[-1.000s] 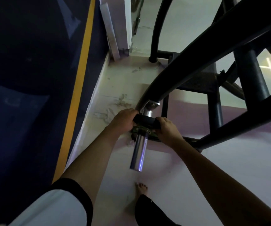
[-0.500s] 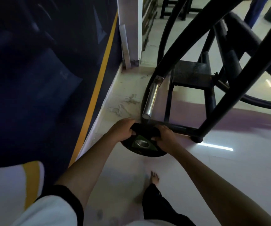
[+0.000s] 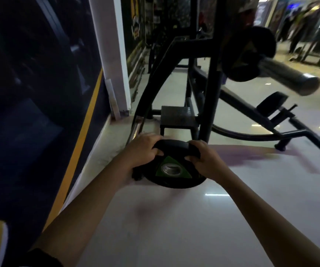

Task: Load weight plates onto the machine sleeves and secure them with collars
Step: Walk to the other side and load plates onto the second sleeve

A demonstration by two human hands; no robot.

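Right now you have the round black weight plate with the green triangle and steel hub [image 3: 174,171] in both hands, held nearly flat, low down and just in front of the foot of the black steel machine frame [image 3: 213,97]. Your left hand [image 3: 142,152] is wrapped over the plate's far-left rim with its fingers hooked into a grip slot. Your right hand [image 3: 203,160] is clamped the same way on the far-right rim, so neither hand has a finger to spare. High on the frame's right side, the bare chrome sleeve [image 3: 290,78] juts out toward you, with another black plate [image 3: 249,54] already seated on it close against the frame. That looks like your target. Tip your plate up on edge as you raise it, square its hub hole to the sleeve's end, then slide it along until it meets the seated plate. Both grips sit on the same half of the rim, so expect the near edge to sag and brace your wrists. Mind your fingers between the two plates. No collar shows anywhere near the frame, so you will need to find one afterward.
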